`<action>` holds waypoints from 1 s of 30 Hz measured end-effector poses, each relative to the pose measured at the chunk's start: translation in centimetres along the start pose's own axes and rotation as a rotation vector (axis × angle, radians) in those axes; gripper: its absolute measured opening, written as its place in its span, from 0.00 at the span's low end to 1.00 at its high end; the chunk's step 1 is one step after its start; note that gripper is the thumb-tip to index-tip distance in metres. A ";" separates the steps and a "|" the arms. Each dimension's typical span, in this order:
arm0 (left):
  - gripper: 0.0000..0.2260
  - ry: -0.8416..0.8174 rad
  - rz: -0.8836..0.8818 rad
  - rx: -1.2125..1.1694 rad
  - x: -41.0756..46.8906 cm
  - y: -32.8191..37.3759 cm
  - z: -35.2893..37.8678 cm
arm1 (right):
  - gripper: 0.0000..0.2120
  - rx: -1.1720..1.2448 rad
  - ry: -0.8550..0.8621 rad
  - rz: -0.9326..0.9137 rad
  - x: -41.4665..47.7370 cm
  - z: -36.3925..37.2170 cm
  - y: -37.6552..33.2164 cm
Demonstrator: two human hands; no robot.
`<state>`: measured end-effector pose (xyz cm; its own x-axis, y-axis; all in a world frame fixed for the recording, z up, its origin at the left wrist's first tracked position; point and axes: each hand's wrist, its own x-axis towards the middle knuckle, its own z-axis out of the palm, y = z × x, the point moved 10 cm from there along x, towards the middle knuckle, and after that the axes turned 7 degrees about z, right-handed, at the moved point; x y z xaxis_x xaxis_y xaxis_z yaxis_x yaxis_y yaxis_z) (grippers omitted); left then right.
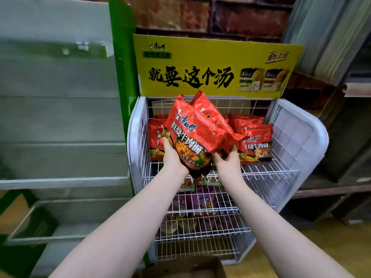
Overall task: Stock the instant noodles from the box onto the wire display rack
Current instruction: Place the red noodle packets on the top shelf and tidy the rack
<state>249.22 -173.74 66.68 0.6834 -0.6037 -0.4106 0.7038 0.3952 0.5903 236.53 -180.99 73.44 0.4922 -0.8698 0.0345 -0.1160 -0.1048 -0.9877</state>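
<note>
A white wire display rack stands ahead under a yellow sign. Over its top basket I hold red instant noodle packets, at least two, tilted up to the right. My left hand grips the front packet's lower left edge. My right hand grips the lower right of the bundle from beneath. More red packets stand in the basket at the left and at the right. The cardboard box shows its rim at the bottom edge.
Purple and green noodle packets fill the lower wire shelves. A green-framed grey shelf unit stands to the left. Dark wooden shelving and a brick wall lie to the right and behind. Yellowish floor shows at lower right.
</note>
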 end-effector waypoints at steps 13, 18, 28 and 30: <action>0.33 0.111 0.129 -0.141 5.8 2.5 0.8 | 0.19 -0.064 -0.075 0.062 10.5 -5.1 3.7; 0.32 0.154 0.158 -0.146 8.0 1.1 2.5 | 0.24 -0.199 -0.199 0.142 14.1 -5.1 7.3; 0.29 0.299 0.184 -0.195 10.3 -1.7 1.5 | 0.25 -0.301 -0.324 0.163 18.0 -2.8 10.6; 0.28 0.287 0.211 -0.219 10.6 -1.2 1.2 | 0.26 -0.360 -0.292 0.116 18.4 -2.6 10.4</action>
<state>255.38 -181.46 62.44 0.8218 -0.2887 -0.4913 0.5458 0.6463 0.5333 242.08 -199.31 64.21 0.6744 -0.7190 -0.1677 -0.4507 -0.2210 -0.8649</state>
